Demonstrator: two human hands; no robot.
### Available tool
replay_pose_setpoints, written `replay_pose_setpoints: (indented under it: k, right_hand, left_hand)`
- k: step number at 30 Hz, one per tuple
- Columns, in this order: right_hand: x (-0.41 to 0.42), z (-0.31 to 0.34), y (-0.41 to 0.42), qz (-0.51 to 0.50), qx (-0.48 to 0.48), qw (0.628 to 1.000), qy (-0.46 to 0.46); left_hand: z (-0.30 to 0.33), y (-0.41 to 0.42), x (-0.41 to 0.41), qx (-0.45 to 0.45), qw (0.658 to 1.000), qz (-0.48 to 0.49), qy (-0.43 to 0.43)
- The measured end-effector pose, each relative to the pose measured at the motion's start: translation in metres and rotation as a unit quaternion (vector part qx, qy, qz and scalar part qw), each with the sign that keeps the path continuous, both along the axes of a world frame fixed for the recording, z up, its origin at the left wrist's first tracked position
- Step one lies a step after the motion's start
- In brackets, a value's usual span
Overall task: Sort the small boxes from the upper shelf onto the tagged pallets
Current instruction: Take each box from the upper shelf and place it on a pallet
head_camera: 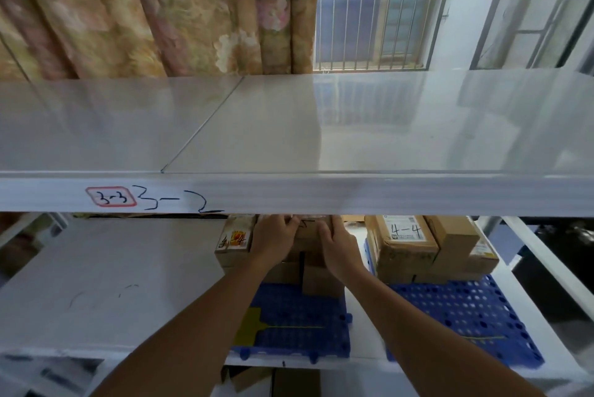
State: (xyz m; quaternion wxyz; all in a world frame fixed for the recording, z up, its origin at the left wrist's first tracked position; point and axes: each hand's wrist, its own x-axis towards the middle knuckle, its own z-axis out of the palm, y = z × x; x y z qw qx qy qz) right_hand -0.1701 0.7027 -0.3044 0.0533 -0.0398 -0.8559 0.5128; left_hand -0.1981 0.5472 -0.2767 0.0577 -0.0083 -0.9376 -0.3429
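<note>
Reaching under the upper shelf (pixel 289 126), left hand (pixel 273 240) and right hand (pixel 337 245) clamp a small box (pixel 310 231) from both sides, apparently seating it squarely atop the stack on the blue pallet (pixel 289 310).

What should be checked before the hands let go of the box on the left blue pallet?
1. Both hands on the box: left hand and right hand hold the cardboard box: ok.
2. Box resting on the stack below: cannot tell.
3. Box label readable: mostly hidden: cannot tell.
4. Left blue pallet has free space in front: ok.
5. Upper shelf shows no boxes: ok.
</note>
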Motion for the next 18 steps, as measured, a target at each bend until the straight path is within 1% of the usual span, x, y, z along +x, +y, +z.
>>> replay_pose_setpoints:
  k: [5, 9, 14, 18]
  right_hand:
    - [-0.009, -0.008, -0.006, -0.025, 0.031, 0.999, 0.014]
    - [-0.016, -0.018, -0.005, -0.042, 0.048, 0.998, 0.004]
    - [-0.019, -0.022, -0.004, -0.055, 0.044, 0.997, -0.024]
    - [-0.02, -0.024, -0.004, -0.053, 0.04, 0.998, -0.024]
  left_hand:
    - [-0.012, -0.006, -0.012, -0.044, 0.999, -0.014, -0.001]
    - [-0.011, -0.006, -0.011, -0.077, 0.997, -0.027, -0.008]
    - [-0.012, -0.003, -0.011, -0.033, 0.999, -0.025, -0.014]
    - [-0.014, -0.007, -0.012, -0.004, 1.0, -0.02, -0.017]
